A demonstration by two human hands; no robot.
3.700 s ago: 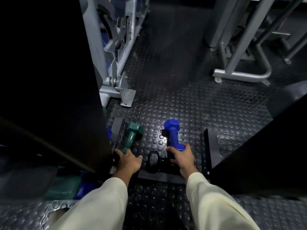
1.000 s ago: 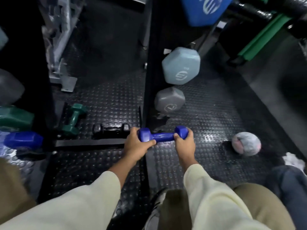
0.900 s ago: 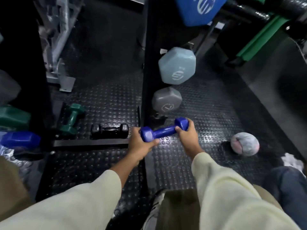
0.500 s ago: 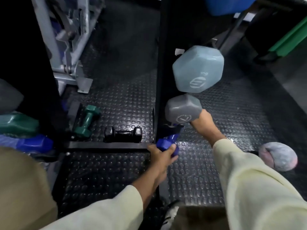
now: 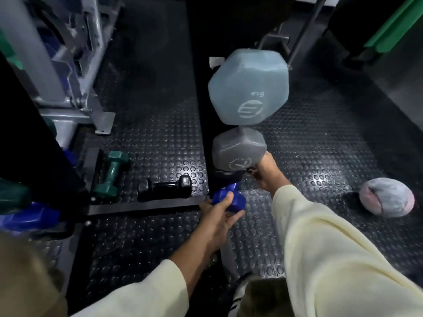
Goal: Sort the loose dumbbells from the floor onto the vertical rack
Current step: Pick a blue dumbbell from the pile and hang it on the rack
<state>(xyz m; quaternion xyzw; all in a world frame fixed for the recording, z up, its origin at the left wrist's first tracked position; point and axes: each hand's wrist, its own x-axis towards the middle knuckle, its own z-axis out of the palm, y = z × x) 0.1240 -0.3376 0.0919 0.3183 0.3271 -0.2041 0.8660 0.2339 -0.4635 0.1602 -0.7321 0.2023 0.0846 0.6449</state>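
I hold a small blue dumbbell (image 5: 230,197) low against the black vertical rack (image 5: 199,106). My left hand (image 5: 218,216) grips its near head. My right hand (image 5: 263,172) curls round the far end, which is hidden under a grey dumbbell (image 5: 238,152) racked just above. A larger light-blue dumbbell (image 5: 249,88) sits on the rack above the grey one. On the studded floor to the left lie a green dumbbell (image 5: 112,172) and a black dumbbell (image 5: 164,186).
A second dark rack at the left edge holds a blue dumbbell (image 5: 29,216). A grey machine frame (image 5: 68,92) stands at the back left. A pale pink-grey ball (image 5: 386,197) lies on the floor to the right. My knee fills the bottom right.
I picked the blue dumbbell off the floor, turned right to the rack with it in both hands, and moved it in under the grey dumbbell.
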